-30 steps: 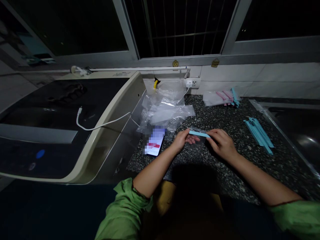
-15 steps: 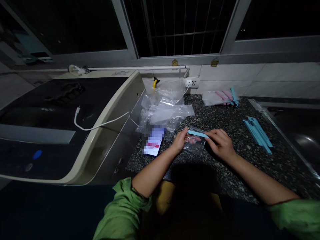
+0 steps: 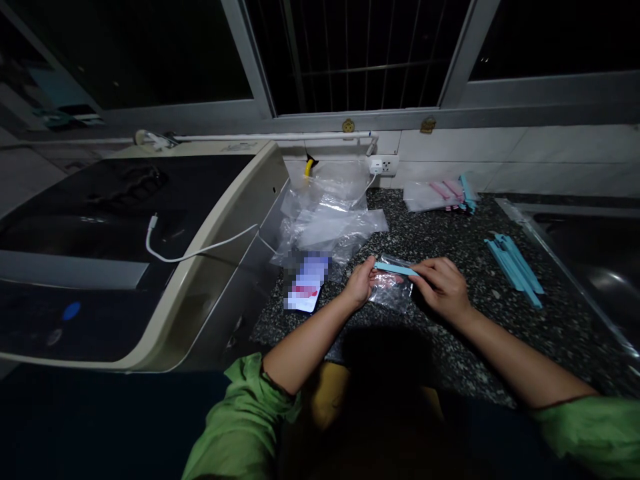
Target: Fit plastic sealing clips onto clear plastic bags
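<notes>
A light-blue bag clip (image 3: 395, 268), long and narrow, lies across the upper part of a small clear plastic bag (image 3: 390, 293). My left hand (image 3: 359, 283) is closed on the clip's left end, thumb on top. The clip's right end is pinched between the thumb and fingers of my right hand (image 3: 443, 287). Below the clip the bag hangs crumpled and shiny, with fingers showing through it. To the right of my right hand, several loose blue clips (image 3: 515, 267) lie in a bundle on the dark speckled counter (image 3: 470, 233).
A phone (image 3: 307, 283) with a lit screen lies left of my left hand. Behind it are heaped clear plastic bags (image 3: 330, 217). Pink and blue clips (image 3: 455, 192) rest on another bag near the wall. A washing machine (image 3: 200, 280) stands left, a sink (image 3: 600, 267) right.
The clear bag has shifted slightly under the clip, its lower part spreading a little to the right. Both hands keep their hold on the clip in nearly the same place.
</notes>
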`<state>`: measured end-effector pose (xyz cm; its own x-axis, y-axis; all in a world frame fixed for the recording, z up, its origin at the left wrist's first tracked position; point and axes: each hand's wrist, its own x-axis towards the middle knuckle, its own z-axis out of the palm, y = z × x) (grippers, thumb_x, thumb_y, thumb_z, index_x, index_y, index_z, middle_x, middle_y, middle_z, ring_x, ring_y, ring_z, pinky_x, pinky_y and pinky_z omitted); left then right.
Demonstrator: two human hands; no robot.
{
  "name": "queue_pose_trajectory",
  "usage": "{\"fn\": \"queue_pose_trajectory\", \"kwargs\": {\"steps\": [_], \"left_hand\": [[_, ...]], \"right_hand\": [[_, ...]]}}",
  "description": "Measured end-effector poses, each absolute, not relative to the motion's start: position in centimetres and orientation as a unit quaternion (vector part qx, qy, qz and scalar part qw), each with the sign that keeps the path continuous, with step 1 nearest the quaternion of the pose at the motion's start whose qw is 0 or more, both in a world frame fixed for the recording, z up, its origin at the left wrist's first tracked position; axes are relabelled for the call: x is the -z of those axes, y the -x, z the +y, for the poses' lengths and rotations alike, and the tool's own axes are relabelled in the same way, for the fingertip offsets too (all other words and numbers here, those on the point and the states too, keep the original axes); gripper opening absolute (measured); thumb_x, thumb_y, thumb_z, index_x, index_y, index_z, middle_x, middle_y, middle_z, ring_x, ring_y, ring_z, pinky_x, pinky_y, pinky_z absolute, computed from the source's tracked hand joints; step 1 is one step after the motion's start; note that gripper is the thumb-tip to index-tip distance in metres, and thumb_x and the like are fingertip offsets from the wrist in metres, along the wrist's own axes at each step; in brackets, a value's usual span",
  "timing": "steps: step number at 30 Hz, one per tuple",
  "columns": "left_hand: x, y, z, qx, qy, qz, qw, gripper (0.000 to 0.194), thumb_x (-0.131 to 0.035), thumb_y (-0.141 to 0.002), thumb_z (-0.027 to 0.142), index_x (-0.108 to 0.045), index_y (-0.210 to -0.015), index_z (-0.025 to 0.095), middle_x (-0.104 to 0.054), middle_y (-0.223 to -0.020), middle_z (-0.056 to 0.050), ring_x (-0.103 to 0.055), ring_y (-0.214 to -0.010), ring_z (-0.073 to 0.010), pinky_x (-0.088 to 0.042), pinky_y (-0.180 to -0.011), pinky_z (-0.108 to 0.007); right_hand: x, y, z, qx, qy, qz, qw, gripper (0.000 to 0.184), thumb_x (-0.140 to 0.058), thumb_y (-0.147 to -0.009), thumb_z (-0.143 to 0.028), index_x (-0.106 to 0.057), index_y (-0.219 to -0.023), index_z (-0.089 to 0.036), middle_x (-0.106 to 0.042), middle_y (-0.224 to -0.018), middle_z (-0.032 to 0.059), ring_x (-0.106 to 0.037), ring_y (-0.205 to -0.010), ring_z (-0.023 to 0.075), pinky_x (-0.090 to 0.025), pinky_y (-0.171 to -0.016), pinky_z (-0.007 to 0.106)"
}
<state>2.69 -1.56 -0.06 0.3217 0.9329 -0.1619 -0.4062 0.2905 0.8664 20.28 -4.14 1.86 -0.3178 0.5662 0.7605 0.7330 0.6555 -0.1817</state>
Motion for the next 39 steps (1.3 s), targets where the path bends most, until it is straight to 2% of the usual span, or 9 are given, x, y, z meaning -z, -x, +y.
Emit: {"fn": "queue_pose_trajectory", "kwargs": {"steps": [6,10,15,24,30,39], "left_hand": [[0.1,-2.8,-1.59,-0.485,-0.352,0.354,0.718,0.049,-0.049,-0.074,0.061,-0.062,-0.069,0.014,-0.068,-0.062,-0.009,-0.067,-0.078,-0.0251,-0.049,-0.062,-0.031],[0.21,-2.84,-1.43,-0.485,-0.343,0.349,0.725,0.048,-0.05,-0.074,0.059,-0.062,-0.072,0.013,-0.068,-0.065,-0.01,-0.066,-0.08,-0.025,-0.049,-0.062,-0.031],[0.09,-2.86,-1.28,-0.488,-0.321,0.347,0.734,0.046,-0.055,-0.071,0.059,-0.061,-0.065,0.014,-0.065,-0.055,-0.006,-0.067,-0.071,-0.0227,-0.049,-0.058,-0.028],[-0.07,-2.98,-1.26,-0.508,-0.263,0.346,0.743,0.035,-0.059,-0.073,0.046,-0.061,-0.06,0.013,-0.067,-0.058,-0.009,-0.067,-0.08,-0.0276,-0.052,-0.073,-0.038],[0.07,-3.01,-1.22,-0.515,-0.254,0.353,0.739,0.033,-0.058,-0.074,0.044,-0.061,-0.061,0.013,-0.068,-0.061,-0.009,-0.067,-0.083,-0.0285,-0.052,-0.075,-0.04],[-0.14,-2.97,-1.23,-0.512,-0.254,0.355,0.74,0.037,-0.06,-0.071,0.048,-0.06,-0.057,0.014,-0.061,-0.048,-0.005,-0.065,-0.058,-0.021,-0.052,-0.063,-0.033]], "right_hand": [[-2.09,-20.13,-4.21,0.103,0.396,-0.804,0.432,0.012,-0.057,-0.082,-0.022,-0.067,-0.088,-0.022,-0.062,-0.074,0.004,-0.056,-0.07,0.0168,-0.046,-0.063,0.032],[-2.12,-20.11,-4.17,0.107,0.387,-0.806,0.434,0.011,-0.057,-0.082,-0.021,-0.066,-0.089,-0.022,-0.062,-0.074,0.004,-0.055,-0.07,0.0167,-0.045,-0.064,0.032],[-1.87,-20.18,-3.97,0.104,0.391,-0.806,0.432,0.012,-0.057,-0.082,-0.021,-0.066,-0.089,-0.022,-0.062,-0.075,0.0036,-0.056,-0.071,0.0166,-0.045,-0.064,0.032],[-1.8,-20.23,-3.78,0.11,0.37,-0.804,0.452,0.012,-0.06,-0.08,-0.017,-0.065,-0.091,-0.021,-0.061,-0.075,0.0035,-0.055,-0.07,0.0163,-0.045,-0.063,0.031],[-1.55,-20.37,-3.63,0.076,0.376,-0.798,0.465,0.013,-0.059,-0.08,-0.019,-0.066,-0.091,-0.022,-0.061,-0.076,0.0033,-0.057,-0.071,0.0162,-0.045,-0.064,0.032],[-1.64,-20.41,-3.53,0.068,0.37,-0.789,0.487,0.015,-0.059,-0.08,-0.018,-0.066,-0.093,-0.022,-0.062,-0.077,0.0039,-0.058,-0.072,0.0166,-0.047,-0.065,0.033]]}}
